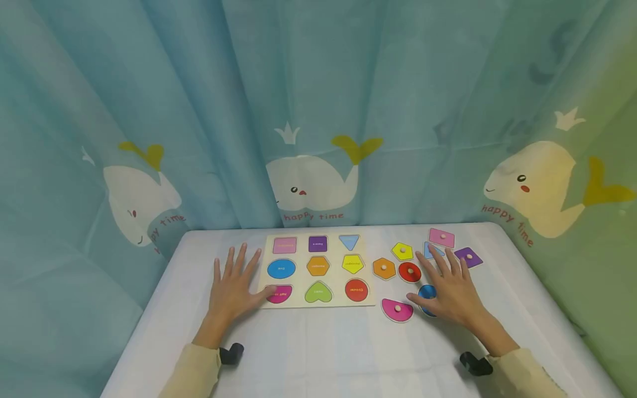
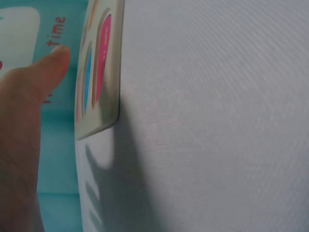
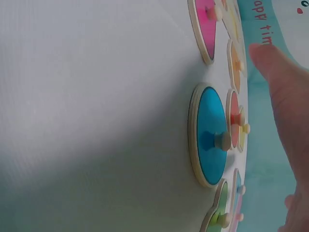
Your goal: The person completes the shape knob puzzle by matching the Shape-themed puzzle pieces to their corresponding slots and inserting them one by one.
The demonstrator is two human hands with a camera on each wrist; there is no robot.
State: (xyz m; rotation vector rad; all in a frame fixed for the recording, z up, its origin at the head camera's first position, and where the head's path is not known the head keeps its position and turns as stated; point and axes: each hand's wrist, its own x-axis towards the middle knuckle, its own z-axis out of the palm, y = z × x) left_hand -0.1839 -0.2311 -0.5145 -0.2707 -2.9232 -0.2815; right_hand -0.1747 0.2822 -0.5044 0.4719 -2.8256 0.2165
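My left hand (image 1: 234,290) is spread with straight fingers at the left side of the puzzle board (image 1: 264,300). Its thumb overlaps the magenta half-circle recess in the head view; the left wrist view shows the thumb raised above the board. With fingers apart, my right hand (image 1: 454,293) hovers over the loose knobbed pieces and holds nothing. Under it lies a blue oval piece (image 3: 212,137), partly covered in the head view. A green piece (image 3: 218,210), hidden by the hand from above, shows beside the oval. A magenta half-circle piece (image 1: 397,310) lies left of the right hand.
Between board and right hand lie orange hexagon (image 1: 380,271), yellow pentagon (image 1: 399,255) and red circle (image 1: 405,276) pieces. Farther back are a pink rectangle (image 1: 438,241), a purple square (image 1: 473,262) and a light blue triangle (image 1: 427,251). A curtain (image 1: 318,110) hangs behind the table.
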